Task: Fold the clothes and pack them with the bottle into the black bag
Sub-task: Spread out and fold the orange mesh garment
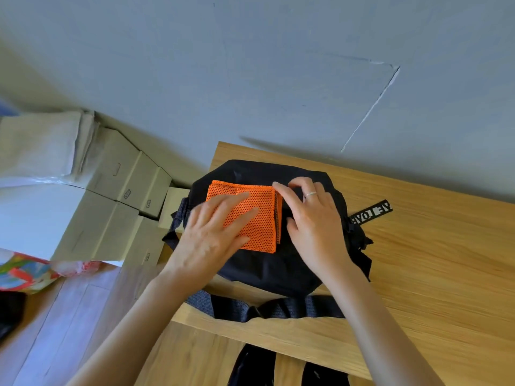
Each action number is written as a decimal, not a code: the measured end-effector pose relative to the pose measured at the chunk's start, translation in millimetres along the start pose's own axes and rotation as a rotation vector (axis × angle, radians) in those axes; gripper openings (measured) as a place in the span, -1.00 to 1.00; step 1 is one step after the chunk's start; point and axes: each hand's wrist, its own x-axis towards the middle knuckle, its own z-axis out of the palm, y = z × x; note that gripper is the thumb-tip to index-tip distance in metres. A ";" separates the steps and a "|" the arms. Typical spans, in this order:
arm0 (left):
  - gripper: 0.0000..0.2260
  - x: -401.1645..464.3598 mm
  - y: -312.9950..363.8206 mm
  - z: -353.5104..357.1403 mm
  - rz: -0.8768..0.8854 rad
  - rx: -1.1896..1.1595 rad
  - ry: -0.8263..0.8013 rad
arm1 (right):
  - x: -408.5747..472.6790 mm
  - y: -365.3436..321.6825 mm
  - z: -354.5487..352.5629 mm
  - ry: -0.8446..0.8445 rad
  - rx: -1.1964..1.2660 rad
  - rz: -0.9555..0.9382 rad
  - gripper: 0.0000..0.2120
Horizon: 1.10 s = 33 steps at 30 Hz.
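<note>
Far left, a bright patterned bag [21,270] lies on the wood floor beside stacked cardboard boxes [117,196] set against the grey wall [250,65]. The left hand [211,232] lies flat with straight fingers pressing on the folded orange mesh cloth [257,221], which sits on top of the black bag [267,263]. The right hand [312,215] rests just beside the cloth's right edge, its fingers bent at the stitched hem; whether it pinches the hem I cannot tell. A lettered strap tag [372,211] trails right across the wooden table [432,274]; the bag's strap [264,307] lies along the near edge
</note>
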 end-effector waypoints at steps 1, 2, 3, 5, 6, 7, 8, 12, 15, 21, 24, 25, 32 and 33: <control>-0.58 -0.6 0.8 5.1 0.052 -0.007 -0.065 | 2.1 3.6 2.9 -0.017 -0.037 0.002 -0.41; -0.57 -1.9 0.4 10.6 0.090 -0.009 -0.124 | 3.9 6.9 6.1 -0.041 -0.054 0.004 -0.41; -0.55 -3.2 -0.7 15.3 0.113 0.002 -0.171 | 5.8 9.6 9.0 -0.069 -0.056 -0.001 -0.41; -0.52 -5.8 -4.7 21.7 0.133 0.047 -0.237 | 9.4 13.4 13.6 -0.120 -0.050 -0.025 -0.42; -0.51 -6.4 -6.6 23.2 0.140 0.069 -0.259 | 11.5 14.8 15.5 -0.137 -0.053 -0.033 -0.43; -0.50 -6.8 -7.9 24.0 0.149 0.088 -0.275 | 13.6 15.9 16.9 -0.149 -0.060 -0.037 -0.46; -0.49 -7.0 -8.8 24.5 0.161 0.106 -0.283 | 15.2 16.4 18.1 -0.157 -0.069 -0.038 -0.49; -0.47 -11.1 -12.8 27.5 0.198 0.181 -0.293 | 16.6 17.5 22.4 -0.142 -0.079 -0.027 -0.62; -0.47 -14.9 -13.7 29.3 0.226 0.222 -0.307 | 18.5 16.4 21.0 -0.126 0.015 0.015 -0.67; -0.47 -13.7 -12.9 27.5 0.235 0.210 -0.352 | 23.4 12.9 15.1 -0.087 0.188 0.098 -0.68; -0.47 -9.9 -12.0 25.2 0.233 0.195 -0.364 | 23.0 10.2 15.0 -0.042 0.248 0.129 -0.67; -0.47 -8.9 -11.3 24.8 0.234 0.187 -0.365 | 23.1 8.9 14.9 -0.032 0.258 0.138 -0.67; -0.46 1.3 -10.4 23.9 0.237 0.143 -0.358 | 25.0 -1.2 23.1 -0.108 0.093 0.062 -0.56; -0.46 3.5 -10.4 24.3 0.239 0.142 -0.356 | 26.4 -2.9 25.4 -0.125 0.071 0.047 -0.53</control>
